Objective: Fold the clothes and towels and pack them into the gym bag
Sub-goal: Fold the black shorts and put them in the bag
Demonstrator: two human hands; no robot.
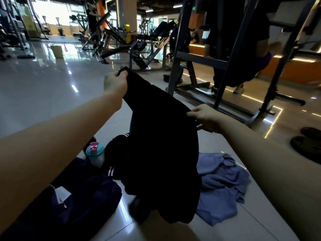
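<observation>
A black garment (pixel 161 145) is hanging over the tiled floor (pixel 43 87), its top edge stretching between two hands. Beyond it to the left the floor is lying open; beyond it to the right a steel rack (pixel 199 57) is standing near. The left hand (pixel 115 82) is pinching the garment's raised corner, fingers curled tight. The right hand (pixel 206 119) is gripping the lower end, fingers closed on cloth. Below-left of the garment the navy gym bag (pixel 86 197) is lying beside a teal-lidded bottle (pixel 95 153); a crumpled blue towel (pixel 220 185) is lying to its lower right.

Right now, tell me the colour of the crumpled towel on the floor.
The towel is blue; head view.
</observation>
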